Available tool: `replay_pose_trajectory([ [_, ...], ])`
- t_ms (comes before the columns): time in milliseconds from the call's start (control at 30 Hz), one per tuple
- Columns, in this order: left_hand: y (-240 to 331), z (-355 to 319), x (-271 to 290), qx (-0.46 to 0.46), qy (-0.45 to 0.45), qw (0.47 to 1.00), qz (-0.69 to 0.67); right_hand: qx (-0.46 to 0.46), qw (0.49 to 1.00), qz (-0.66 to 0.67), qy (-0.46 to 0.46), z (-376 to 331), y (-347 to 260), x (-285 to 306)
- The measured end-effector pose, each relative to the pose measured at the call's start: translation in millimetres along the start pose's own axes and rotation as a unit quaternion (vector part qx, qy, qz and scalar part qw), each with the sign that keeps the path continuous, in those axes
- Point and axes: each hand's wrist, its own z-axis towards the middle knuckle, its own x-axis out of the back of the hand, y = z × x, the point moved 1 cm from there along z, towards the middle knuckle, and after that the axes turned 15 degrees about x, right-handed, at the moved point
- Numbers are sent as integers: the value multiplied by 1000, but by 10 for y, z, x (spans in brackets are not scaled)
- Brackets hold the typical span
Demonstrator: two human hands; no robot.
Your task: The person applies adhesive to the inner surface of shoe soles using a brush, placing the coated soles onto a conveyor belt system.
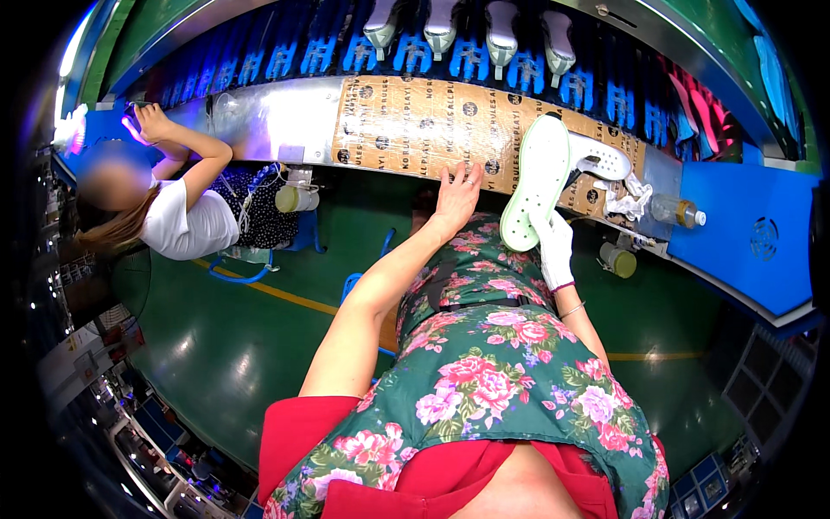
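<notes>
In my right hand (553, 249), which wears a white glove, is a white shoe sole (541, 169) with a pale green edge and small holes near its lower end. The fingers close on that lower end, and the sole stands tilted over the bench edge. My bare left hand (459, 197) rests at the near edge of the cardboard-covered bench (406, 130), fingers apart and holding nothing. Just right of the held sole, a second white piece of footwear with holes (603, 161) lies on the bench, partly hidden behind it.
Crumpled white cloth (629, 198) and a clear bottle (677, 210) sit at the bench's right end. Beyond the bench, grey-white shoes (501, 36) stand on a row of blue holders (469, 62). A co-worker (194, 203) sits at left. Yellowish containers (296, 199) hang below the bench edge.
</notes>
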Motion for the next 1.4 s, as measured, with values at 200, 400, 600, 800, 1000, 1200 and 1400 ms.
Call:
replay_pose_trajectory([
  [200, 129, 92, 19, 33, 12, 999, 10, 7, 1000, -9, -9, 32, -2, -16],
  [400, 58, -46, 95, 8, -28, 1000, 8, 11, 1000, -24, -12, 43, -26, -22],
  [600, 137, 47, 67, 3, 6, 1000, 13, 5, 1000, -22, 17, 99, 11, -38],
  [800, 179, 58, -87, 14, 29, 998, 49, 23, 999, -46, -5, 168, 99, -136],
  [1000, 229, 200, -189, 30, 32, 999, 5, 29, 998, -48, -33, 171, 124, -227],
  [1200, 147, 56, -180, 16, -9, 1000, -4, 5, 1000, -12, -15, 112, 105, -256],
  [1400, 164, 72, -120, 7, 52, 999, -6, 31, 999, 1, 9, 79, 98, -268],
])
